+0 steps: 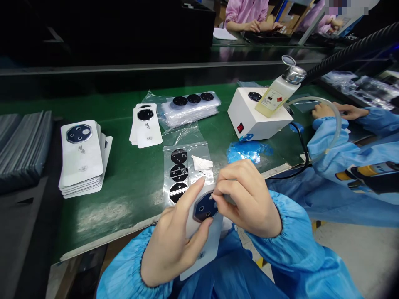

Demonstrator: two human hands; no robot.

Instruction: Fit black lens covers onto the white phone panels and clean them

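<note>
My left hand (176, 236) grips a white phone back cover (204, 255) by its upper part, above my lap at the table's front edge. The cover is tilted and carries a dark eight-sided camera lens plate (204, 207) with round holes. My left thumb and a finger lie along two sides of that plate. My right hand (246, 197) is closed in a pinch at the plate's upper right edge; what its fingertips hold is hidden. Just behind the hands lies a clear bag (166, 166) with several black lens plates (179, 173) and a crumpled white paper piece (202, 164).
A stack of white covers (81, 158) stands left, a smaller pile (149, 131) farther back. Behind are a clear film stack (190, 110), a white box (258, 116) with a bottle (277, 95) and blue film (249, 152). A co-worker's blue sleeve (327, 135) is at right.
</note>
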